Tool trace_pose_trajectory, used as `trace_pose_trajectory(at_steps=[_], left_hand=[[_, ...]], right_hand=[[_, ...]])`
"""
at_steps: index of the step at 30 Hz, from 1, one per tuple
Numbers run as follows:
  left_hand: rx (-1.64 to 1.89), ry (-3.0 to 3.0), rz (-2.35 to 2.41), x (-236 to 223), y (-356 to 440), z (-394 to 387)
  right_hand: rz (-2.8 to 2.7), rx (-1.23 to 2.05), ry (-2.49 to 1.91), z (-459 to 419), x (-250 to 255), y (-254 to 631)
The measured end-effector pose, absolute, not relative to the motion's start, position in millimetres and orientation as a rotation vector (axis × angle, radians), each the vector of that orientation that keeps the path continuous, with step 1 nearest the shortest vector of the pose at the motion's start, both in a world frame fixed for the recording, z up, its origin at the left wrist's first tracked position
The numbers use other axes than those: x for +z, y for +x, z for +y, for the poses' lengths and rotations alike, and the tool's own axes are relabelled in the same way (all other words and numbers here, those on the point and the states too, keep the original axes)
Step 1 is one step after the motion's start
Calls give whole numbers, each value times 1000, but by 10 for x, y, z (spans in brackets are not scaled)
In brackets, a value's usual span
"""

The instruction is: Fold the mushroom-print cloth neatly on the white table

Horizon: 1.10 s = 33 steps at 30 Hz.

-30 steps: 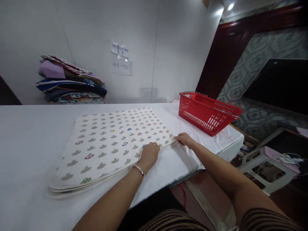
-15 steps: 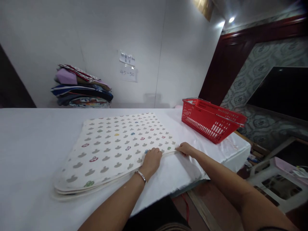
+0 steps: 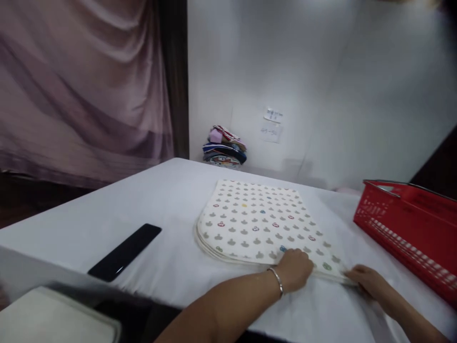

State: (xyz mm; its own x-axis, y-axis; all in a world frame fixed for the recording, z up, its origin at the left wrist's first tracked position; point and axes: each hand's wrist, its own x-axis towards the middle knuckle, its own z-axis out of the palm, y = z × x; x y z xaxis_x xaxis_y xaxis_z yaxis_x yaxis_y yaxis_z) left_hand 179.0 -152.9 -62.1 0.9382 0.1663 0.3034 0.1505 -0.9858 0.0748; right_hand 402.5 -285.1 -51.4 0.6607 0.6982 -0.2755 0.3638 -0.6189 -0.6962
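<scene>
A folded white printed cloth [image 3: 257, 224] lies flat on the white-covered table, its layers showing along the near left edge. Small grey motifs cover it, with a few coloured ones among them. My left hand [image 3: 295, 269], with a silver bracelet at the wrist, is closed over the near edge, fingers on top and thumb hidden. At the near right corner my right hand [image 3: 364, 281] pinches the cloth between thumb and fingers.
A red plastic basket [image 3: 410, 228] stands at the right. Toward the left lies a flat black object [image 3: 124, 251], perhaps a phone. Folded fabrics [image 3: 224, 147] are stacked by the wall. A pale panel-like object [image 3: 57, 319] is below the table's front edge; a pink curtain [image 3: 85, 85] hangs at left.
My view has swung left, bringing the curtain and the black object into sight. Both hands keep the same places on the cloth, which lies much as before.
</scene>
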Motion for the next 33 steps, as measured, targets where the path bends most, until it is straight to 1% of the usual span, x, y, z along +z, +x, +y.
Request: trace_pose_trajectory(at_steps=[4,12,14,18,20,23,26,33], left_hand=[[542,3091,261,-665,1771,-1572],[613,3202,239,-678,1480,-1493],[653,3229,247,-675,1334,-1442],[687,3276,264,-637,974,-1345],[704,3309,285,-606,782,-1303],[711,3338,353,-564,504,-1245],[670,3324,452,-541,252,-1189],[568,3238,725,-456,-256,-1101]], right_hand=[[-942,599,-2370,-2859,-746,4164],[-1047,346,-2430,-2937,-845,4296],[-1128,237,-2455,-2962,-906,4391],[-1548,-151,-2292,-2933,-959,4397],[-1746,-237,-2134,-2842,-908,4218],[-1929,-254,-1952,-2611,-779,3749],[-2140,-145,-1780,-2338,-660,3185],[-2412,114,-1524,-1822,-388,2091]])
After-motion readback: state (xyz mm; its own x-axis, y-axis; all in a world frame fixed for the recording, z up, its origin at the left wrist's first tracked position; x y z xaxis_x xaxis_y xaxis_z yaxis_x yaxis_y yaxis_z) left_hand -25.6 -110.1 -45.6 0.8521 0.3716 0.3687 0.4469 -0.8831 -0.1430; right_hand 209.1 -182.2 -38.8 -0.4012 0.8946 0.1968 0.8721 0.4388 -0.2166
